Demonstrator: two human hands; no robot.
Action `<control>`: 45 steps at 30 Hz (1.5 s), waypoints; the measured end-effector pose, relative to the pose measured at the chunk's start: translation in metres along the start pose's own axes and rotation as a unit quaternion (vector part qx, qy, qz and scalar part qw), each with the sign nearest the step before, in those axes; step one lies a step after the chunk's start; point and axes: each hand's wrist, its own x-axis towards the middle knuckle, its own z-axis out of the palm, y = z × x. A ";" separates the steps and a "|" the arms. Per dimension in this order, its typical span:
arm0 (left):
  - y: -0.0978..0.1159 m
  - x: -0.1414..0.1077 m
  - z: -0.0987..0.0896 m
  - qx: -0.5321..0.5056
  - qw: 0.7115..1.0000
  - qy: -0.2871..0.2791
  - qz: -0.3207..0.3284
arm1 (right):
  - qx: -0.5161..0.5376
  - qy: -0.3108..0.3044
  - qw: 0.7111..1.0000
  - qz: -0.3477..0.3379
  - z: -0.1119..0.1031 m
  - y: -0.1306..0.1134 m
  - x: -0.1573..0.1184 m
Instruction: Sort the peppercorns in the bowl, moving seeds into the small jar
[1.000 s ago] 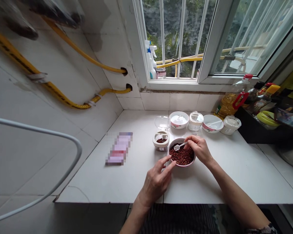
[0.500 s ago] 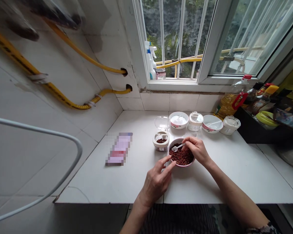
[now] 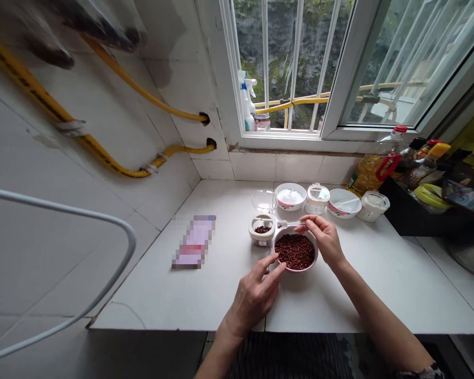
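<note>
A bowl (image 3: 296, 252) full of small reddish-brown grains stands near the middle of the counter. Fingers of my left hand (image 3: 259, 289) rest on its left rim, apart from one another. Above the bowl's far rim, my right hand (image 3: 323, 237) pinches the handle of a small white spoon (image 3: 287, 224), whose head points left. Just left of the bowl is a small jar (image 3: 262, 230) with its clear lid (image 3: 264, 200) flipped up and some of the same grains inside. The spoon's head is close to the jar's right edge.
Behind stand a bowl of white powder (image 3: 290, 196), a closed jar (image 3: 317, 198), a bowl with a white spoon (image 3: 344, 203) and another jar (image 3: 373, 206). An oil bottle (image 3: 373, 163) and a black box of bottles (image 3: 403, 210) are at the right. A blurred purple packet (image 3: 195, 242) lies left.
My right hand has lifted the white spoon out of the grains and up to the bowl's far rim, toward the jar. My left hand has stayed on the bowl's rim.
</note>
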 end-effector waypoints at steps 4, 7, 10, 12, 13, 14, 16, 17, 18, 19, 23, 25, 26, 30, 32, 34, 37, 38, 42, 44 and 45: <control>0.000 0.000 0.000 0.000 1.000 0.002 0.002 | -0.100 -0.035 0.985 -0.137 0.018 0.001 -0.005; 0.000 0.000 0.000 -0.001 1.000 0.005 0.000 | -0.210 -0.073 0.941 -0.254 0.023 0.000 -0.007; 0.000 0.001 0.000 -0.003 1.000 0.002 -0.003 | -0.237 -0.037 0.933 -0.269 0.014 -0.003 -0.008; 0.001 0.001 0.000 -0.005 1.000 0.002 -0.003 | -0.233 0.002 0.944 -0.232 0.002 -0.005 -0.008; 0.001 0.001 0.000 -0.005 1.000 0.003 -0.003 | -0.236 0.010 0.947 -0.217 -0.004 -0.005 -0.008; 0.001 0.001 0.000 -0.005 1.000 0.006 -0.002 | -0.243 0.009 0.947 -0.211 -0.010 -0.004 -0.007; 0.000 0.001 0.000 -0.003 1.000 0.009 -0.001 | -0.271 0.002 0.939 -0.214 -0.018 0.001 -0.004; 0.000 0.000 0.000 -0.001 1.000 0.010 -0.001 | -0.289 -0.006 0.932 -0.219 -0.020 0.003 -0.003; 0.000 0.000 0.000 0.000 1.000 0.009 -0.002 | -0.307 -0.015 0.925 -0.223 -0.021 0.006 -0.002; 0.000 0.000 0.000 0.000 1.000 0.008 -0.003 | -0.322 -0.028 0.919 -0.226 -0.020 0.009 -0.002; 0.001 0.001 -0.002 -0.004 1.000 0.004 -0.008 | -0.320 -0.082 0.921 -0.205 -0.014 0.014 -0.003; 0.002 0.002 -0.003 -0.008 1.000 0.002 -0.010 | -0.298 -0.078 0.934 -0.182 -0.013 0.013 -0.004; 0.002 0.002 -0.003 -0.009 1.000 0.001 -0.011 | -0.288 -0.069 0.940 -0.169 -0.014 0.012 -0.004; 0.002 0.002 -0.003 -0.010 1.000 -0.001 -0.014 | -0.256 -0.053 0.958 -0.119 -0.017 0.011 -0.004; 0.002 0.001 -0.003 -0.011 1.000 -0.002 -0.015 | -0.246 -0.064 0.961 -0.106 -0.016 0.011 -0.004; 0.002 0.001 -0.002 -0.012 1.000 0.001 -0.015 | -0.233 -0.069 0.965 -0.096 -0.014 0.011 -0.004; 0.002 0.001 -0.002 -0.012 1.000 0.007 -0.018 | -0.206 -0.049 0.975 -0.067 -0.013 0.007 -0.006; 0.002 0.001 -0.002 -0.012 1.000 0.006 -0.020 | -0.191 -0.040 0.979 -0.050 -0.013 0.006 -0.006; 0.001 0.002 -0.001 -0.010 0.999 0.005 -0.033 | -0.104 -0.021 0.994 0.034 -0.015 0.001 -0.005; 0.000 0.002 -0.001 -0.014 0.999 0.008 -0.041 | -0.072 -0.015 0.996 0.056 -0.016 0.000 -0.005; -0.001 0.002 0.000 -0.019 0.999 0.009 -0.045 | -0.064 -0.012 0.996 0.060 -0.016 0.001 -0.004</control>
